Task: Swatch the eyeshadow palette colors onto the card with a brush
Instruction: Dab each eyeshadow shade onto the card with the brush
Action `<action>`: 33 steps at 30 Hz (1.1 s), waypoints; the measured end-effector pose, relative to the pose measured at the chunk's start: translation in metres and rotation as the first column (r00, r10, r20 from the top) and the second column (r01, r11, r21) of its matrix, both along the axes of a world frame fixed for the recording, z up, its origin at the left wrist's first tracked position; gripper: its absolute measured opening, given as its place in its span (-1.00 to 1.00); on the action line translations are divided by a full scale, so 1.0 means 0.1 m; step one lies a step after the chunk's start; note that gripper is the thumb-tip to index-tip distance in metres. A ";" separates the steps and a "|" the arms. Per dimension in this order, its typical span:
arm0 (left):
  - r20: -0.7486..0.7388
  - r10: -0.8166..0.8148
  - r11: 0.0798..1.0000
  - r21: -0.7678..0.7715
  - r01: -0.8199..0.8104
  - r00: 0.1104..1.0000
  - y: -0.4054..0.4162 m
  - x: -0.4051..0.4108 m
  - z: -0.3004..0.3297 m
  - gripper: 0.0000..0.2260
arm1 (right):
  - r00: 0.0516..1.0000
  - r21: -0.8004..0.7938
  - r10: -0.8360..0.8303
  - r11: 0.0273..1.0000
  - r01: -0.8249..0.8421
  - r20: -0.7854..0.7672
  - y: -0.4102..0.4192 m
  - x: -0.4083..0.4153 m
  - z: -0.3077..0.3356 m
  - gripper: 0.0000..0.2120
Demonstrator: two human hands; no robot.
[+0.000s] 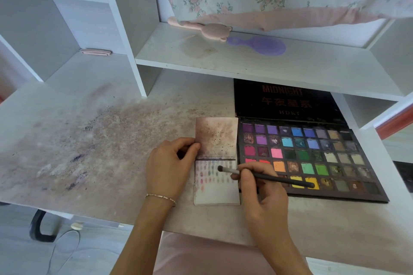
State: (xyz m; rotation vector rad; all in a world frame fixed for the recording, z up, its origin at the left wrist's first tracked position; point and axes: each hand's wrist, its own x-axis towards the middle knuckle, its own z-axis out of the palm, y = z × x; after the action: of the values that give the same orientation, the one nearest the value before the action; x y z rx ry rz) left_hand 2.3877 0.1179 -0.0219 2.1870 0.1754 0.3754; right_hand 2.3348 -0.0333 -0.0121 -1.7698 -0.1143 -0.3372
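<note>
The card sits flat on the tabletop, right up against the left edge of the eyeshadow palette, touching or nearly so. It's a folded card: the upper flap is all smudged with brownish powder, the lower half has rows of little color swatches near the fold and stays mostly white toward the bottom.

The left hand is on the card's left edge, fingers curled, thumb and fingertips pinching the edge around the fold. There's a thin bracelet on that wrist.

The right hand is at the card's right edge, fingers curled round a thin dark brush. The bristle tip is over the swatch rows on the card, just below the fold; can't tell if it's actually touching. The handle's back end reaches out over the yellow pans of the palette.

The palette's lid is open, standing behind the pans and tucked under a white shelf. On that shelf, well behind the card, are a purple hairbrush and a pink one. The tabletop left of the card is dusted with powder stains.
</note>
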 end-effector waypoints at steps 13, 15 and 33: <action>0.007 0.012 1.000 0.001 -0.012 1.000 0.01 0.00 0.00 -0.93 | 0.933 -0.163 -0.359 0.920 0.358 0.021 -0.66 -0.01 0.03 -0.81; 0.009 0.010 1.000 -0.003 -0.010 1.000 0.01 0.00 0.00 -0.93 | 0.932 -0.215 -0.360 0.909 0.357 0.025 -0.73 0.00 0.04 -0.87; -0.012 0.004 1.000 -0.012 -0.004 1.000 0.00 0.00 -0.02 -0.93 | 0.974 -0.385 -0.222 0.895 0.226 0.055 -0.79 0.02 0.02 -0.89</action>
State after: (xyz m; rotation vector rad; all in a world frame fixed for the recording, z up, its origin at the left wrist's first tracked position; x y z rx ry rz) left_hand 2.3873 0.1180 -0.0235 2.1777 0.1883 0.3628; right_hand 2.3370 -0.1118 -0.0099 -2.1848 0.0200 -0.5174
